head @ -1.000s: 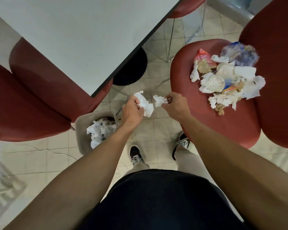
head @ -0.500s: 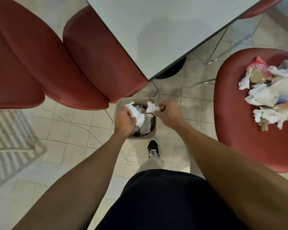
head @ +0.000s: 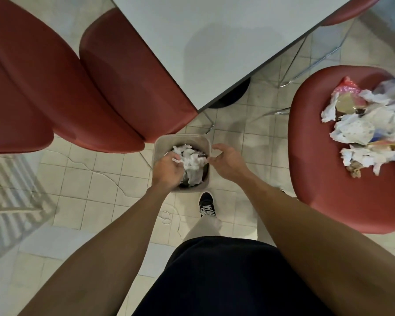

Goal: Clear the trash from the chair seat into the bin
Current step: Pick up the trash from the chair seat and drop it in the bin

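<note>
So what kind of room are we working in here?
Likely a canteen or break room: several red padded chairs on metal legs around a grey table, a tiled floor, and a small bin beside the table.

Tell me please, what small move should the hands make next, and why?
Probably the right hand should swing back to the trash pile on the red chair seat. It hangs open and holds nothing over the bin, while the left hand is low in the bin among the crumpled paper. Much trash lies on the seat.
</note>
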A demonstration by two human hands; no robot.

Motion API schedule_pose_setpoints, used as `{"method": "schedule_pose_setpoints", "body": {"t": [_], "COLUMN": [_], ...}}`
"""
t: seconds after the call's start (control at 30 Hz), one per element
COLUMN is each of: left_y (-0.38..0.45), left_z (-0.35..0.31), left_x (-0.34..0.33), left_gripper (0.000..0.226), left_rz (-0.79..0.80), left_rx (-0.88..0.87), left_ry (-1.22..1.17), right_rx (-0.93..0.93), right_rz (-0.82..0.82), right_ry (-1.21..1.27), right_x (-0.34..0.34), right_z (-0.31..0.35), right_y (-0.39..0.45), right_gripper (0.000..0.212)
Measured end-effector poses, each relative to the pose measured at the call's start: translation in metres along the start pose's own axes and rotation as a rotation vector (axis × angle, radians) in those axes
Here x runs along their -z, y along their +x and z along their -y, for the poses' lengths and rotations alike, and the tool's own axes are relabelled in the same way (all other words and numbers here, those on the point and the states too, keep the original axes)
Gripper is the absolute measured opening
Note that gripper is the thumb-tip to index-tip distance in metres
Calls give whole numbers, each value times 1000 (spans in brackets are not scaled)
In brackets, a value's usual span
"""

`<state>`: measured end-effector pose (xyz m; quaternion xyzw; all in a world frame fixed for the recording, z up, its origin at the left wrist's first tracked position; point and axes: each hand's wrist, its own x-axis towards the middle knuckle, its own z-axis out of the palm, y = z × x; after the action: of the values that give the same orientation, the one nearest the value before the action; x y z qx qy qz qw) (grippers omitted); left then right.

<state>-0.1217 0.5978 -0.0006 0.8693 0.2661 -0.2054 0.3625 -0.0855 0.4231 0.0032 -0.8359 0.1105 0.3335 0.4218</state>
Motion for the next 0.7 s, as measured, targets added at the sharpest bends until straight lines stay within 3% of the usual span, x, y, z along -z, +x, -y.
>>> {"method": "schedule_pose_setpoints", "body": {"t": [0.23,0.7], "left_y": [-2,-21], "left_z": [-48,-224], "left_x": [-42,-208], "left_gripper": [13,23], "left_rz": [71,309], "left_rx": [-158,-409], "left_ry": [104,348], "right_rx": [-60,-213], "right_rz": [-67,-317], "right_ry": [49,174], "right_x": [59,238], "right_z": [-41,-198], "right_y": [-6,-28], "right_gripper": [47,46]}}
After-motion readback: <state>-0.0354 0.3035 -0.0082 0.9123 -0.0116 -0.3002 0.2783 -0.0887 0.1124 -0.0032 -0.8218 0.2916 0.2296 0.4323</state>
